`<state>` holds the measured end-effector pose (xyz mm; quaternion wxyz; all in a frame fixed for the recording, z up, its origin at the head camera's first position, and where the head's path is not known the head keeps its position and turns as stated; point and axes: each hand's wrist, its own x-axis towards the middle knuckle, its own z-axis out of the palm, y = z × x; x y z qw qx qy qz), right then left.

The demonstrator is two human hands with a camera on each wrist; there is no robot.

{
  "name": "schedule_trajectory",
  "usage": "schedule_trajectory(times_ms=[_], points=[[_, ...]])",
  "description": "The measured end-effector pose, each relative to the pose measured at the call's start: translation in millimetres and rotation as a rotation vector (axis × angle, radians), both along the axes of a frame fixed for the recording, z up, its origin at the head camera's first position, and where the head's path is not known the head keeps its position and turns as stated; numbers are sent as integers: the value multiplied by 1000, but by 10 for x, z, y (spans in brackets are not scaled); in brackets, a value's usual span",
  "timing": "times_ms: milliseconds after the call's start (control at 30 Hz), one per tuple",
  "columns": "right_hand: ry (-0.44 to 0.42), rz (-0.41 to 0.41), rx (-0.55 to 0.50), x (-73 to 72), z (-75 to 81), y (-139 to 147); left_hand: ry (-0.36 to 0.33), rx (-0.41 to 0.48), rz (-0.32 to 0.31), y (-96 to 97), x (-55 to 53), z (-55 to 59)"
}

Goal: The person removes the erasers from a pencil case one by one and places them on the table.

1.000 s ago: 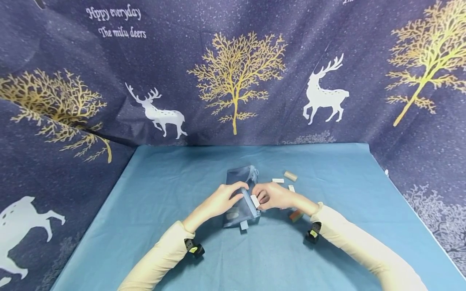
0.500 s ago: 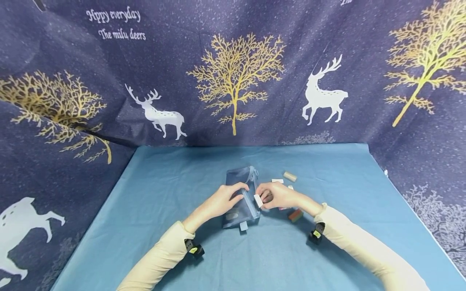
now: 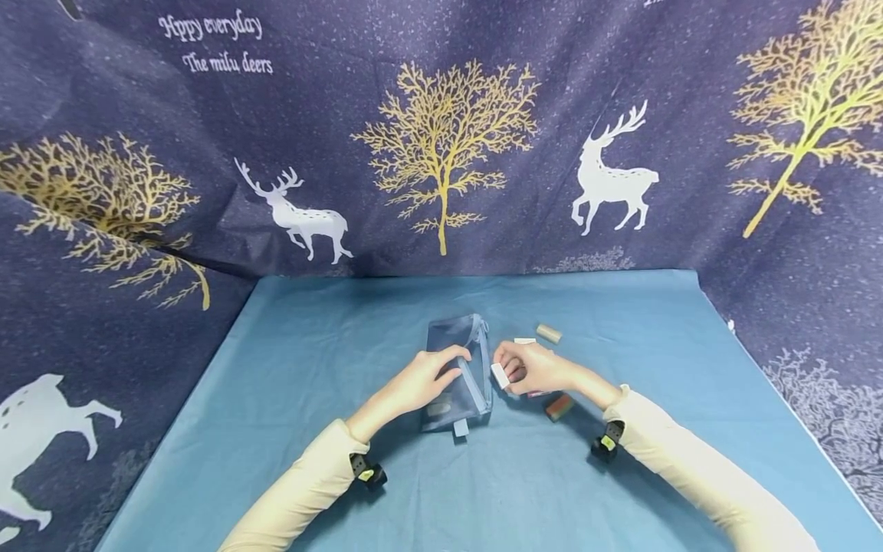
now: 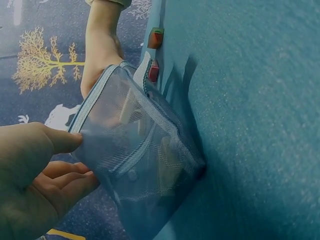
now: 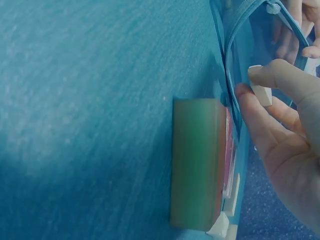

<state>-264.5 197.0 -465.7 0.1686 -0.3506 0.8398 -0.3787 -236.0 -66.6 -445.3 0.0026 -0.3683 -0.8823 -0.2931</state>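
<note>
A blue mesh zip pouch (image 3: 441,406) lies with its mouth facing right, pale pieces showing through the mesh (image 4: 167,160). My left hand (image 3: 417,381) pinches the zip edge of the mouth between thumb and fingers, holding it raised. Just right of the mouth, my right hand (image 3: 534,366) pinches a small white eraser (image 3: 500,376) between thumb and fingertips. In the right wrist view the eraser (image 5: 261,92) overlaps the pouch opening. Close by my right hand lies a green and orange block (image 5: 195,162), with a pink piece (image 5: 229,155) beside it.
Behind my right hand lie a tan block (image 3: 549,333) and another white block (image 3: 525,340). A pale blue tab (image 3: 461,428) sticks out at the pouch's near side. Blue cloth (image 3: 331,337) covers the table, and a deer-patterned curtain (image 3: 386,215) hangs behind it.
My right hand has drawn back a little to the right from the pouch mouth, the white eraser still pinched in it. My left hand has stayed on the pouch edge.
</note>
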Motion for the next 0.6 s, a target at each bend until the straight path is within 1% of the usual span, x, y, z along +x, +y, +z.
schedule_trajectory(times_ms=[167, 400, 600], points=[[28, -9, 9, -22, -27, 39, -5, 7, -5, 5, -1, 0], [4, -46, 8, -18, -10, 105, -13, 1, 7, 12, 6, 6], [9, -82, 6, -1, -18, 169, -40, -8, 15, 15, 27, -7]])
